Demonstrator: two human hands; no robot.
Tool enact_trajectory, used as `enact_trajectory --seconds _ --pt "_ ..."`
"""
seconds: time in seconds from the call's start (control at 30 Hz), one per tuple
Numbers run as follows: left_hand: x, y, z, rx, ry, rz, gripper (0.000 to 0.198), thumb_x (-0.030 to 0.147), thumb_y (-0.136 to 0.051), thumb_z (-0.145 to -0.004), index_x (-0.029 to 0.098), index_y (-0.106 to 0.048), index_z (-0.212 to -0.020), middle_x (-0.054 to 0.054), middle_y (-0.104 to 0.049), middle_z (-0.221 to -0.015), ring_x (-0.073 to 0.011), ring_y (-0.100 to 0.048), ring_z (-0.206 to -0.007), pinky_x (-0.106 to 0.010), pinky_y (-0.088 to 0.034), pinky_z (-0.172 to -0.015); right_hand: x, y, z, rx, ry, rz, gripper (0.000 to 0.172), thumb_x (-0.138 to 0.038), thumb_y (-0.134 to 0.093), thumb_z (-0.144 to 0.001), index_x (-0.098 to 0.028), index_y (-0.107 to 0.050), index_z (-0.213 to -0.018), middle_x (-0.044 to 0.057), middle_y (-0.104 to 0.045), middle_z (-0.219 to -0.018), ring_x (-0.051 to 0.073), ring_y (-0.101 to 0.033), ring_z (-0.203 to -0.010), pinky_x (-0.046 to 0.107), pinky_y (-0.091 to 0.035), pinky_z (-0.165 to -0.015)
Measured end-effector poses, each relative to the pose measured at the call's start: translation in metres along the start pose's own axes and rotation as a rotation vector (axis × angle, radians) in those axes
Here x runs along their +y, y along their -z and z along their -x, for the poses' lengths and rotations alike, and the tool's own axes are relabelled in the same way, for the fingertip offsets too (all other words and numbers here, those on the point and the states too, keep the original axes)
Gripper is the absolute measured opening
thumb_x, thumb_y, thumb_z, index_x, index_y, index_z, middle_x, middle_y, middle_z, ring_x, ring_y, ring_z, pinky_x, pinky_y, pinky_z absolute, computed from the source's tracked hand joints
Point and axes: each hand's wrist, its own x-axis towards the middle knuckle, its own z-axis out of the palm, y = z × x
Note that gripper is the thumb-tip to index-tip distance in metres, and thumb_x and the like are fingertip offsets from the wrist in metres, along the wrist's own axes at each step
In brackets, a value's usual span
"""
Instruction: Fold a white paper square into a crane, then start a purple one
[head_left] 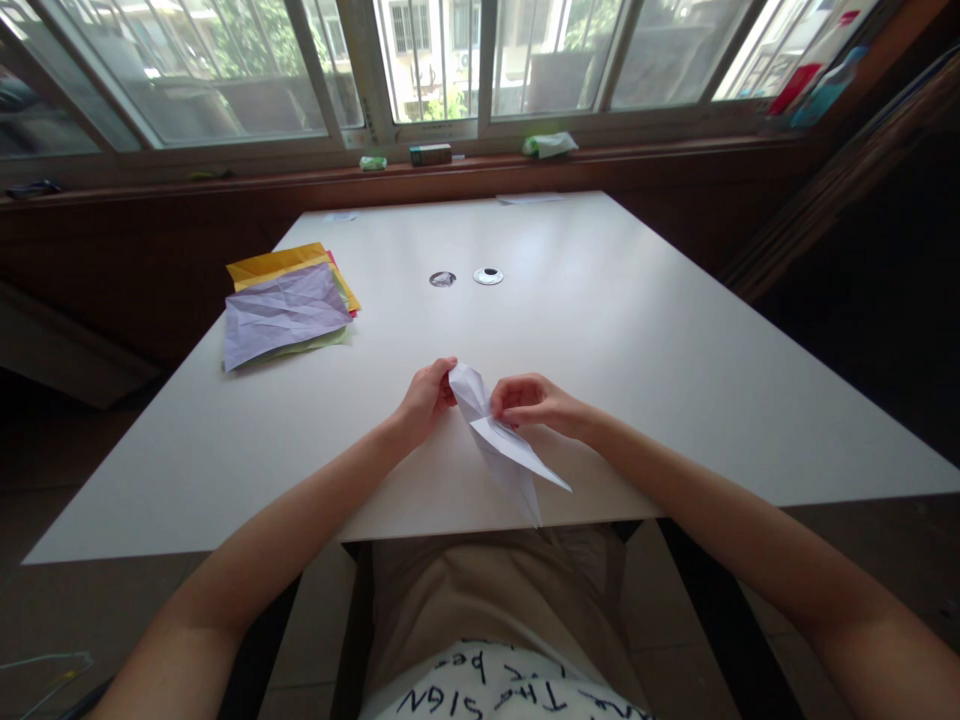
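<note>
Folded paper: a white sheet [501, 440], creased into a long, narrow shape with sharp points; flat, crisp facets, one tip reaching just past the near edge of the table.
Where it lies: on the near middle of the table, between the two hands.
Left hand: the left hand [427, 395] is curled, its fingertips closed on the blunt upper end of the paper.
Right hand: the right hand [534, 402] is half closed, fingers bent down and pinching the paper's middle fold against the table.
Table: a wide white table [637, 330], smooth and faintly glossy, with two small round cable holes [487, 275] near its middle.
Paper stack: a loose pile of sheets [289, 305] well to the left; a crumpled lilac sheet on top, yellow, orange and pale green edges showing beneath.
Window sill: dark wood [675, 150], with small boxes and a green wad on it.
</note>
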Motion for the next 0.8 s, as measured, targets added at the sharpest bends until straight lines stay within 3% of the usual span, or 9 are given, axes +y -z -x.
enact_trajectory --seconds 0.17,0.33,0.53,0.8 --pt "0.0 0.001 -0.002 -0.003 0.009 -0.002 0.021 0.032 -0.059 -0.066 0.015 -0.048 -0.06 0.003 -0.049 -0.051 -0.0083 -0.047 -0.047 -0.021 -0.037 -0.049 -0.002 -0.001 0.0 0.023 0.004 0.018 0.017 -0.025 -0.068 -0.065 -0.012 -0.058 -0.072 -0.002 -0.056 -0.062 0.006 -0.049 -0.055 0.019 -0.037 -0.052" --pt "-0.001 0.004 -0.004 -0.011 -0.071 -0.077 0.027 0.039 -0.059 -0.07 0.015 -0.05 -0.063 0.003 -0.049 -0.054 -0.0077 -0.046 -0.048 -0.021 -0.037 -0.049 -0.001 -0.002 -0.002 0.092 0.065 0.064 0.018 -0.026 -0.069 -0.064 -0.012 -0.059 -0.071 -0.001 -0.056 -0.064 0.007 -0.05 -0.058 0.02 -0.039 -0.054" --pt "0.001 0.0 0.002 -0.17 -0.087 -0.234 0.032 0.045 -0.064 -0.068 0.015 -0.055 -0.076 0.001 -0.055 -0.067 -0.0077 -0.051 -0.057 -0.02 -0.037 -0.053 0.003 -0.002 -0.005 0.317 0.215 0.129 0.019 -0.03 -0.068 -0.065 -0.015 -0.059 -0.071 -0.001 -0.057 -0.066 0.009 -0.052 -0.058 0.023 -0.045 -0.055" --pt "0.003 -0.002 0.006 -0.202 -0.095 -0.343 0.03 0.041 -0.066 -0.067 0.014 -0.06 -0.079 -0.001 -0.058 -0.071 -0.0079 -0.051 -0.061 -0.019 -0.035 -0.054 0.008 -0.001 -0.007 0.498 0.301 0.196 0.021 -0.032 -0.066 -0.069 -0.016 -0.056 -0.074 -0.001 -0.058 -0.066 0.009 -0.054 -0.059 0.024 -0.048 -0.054"
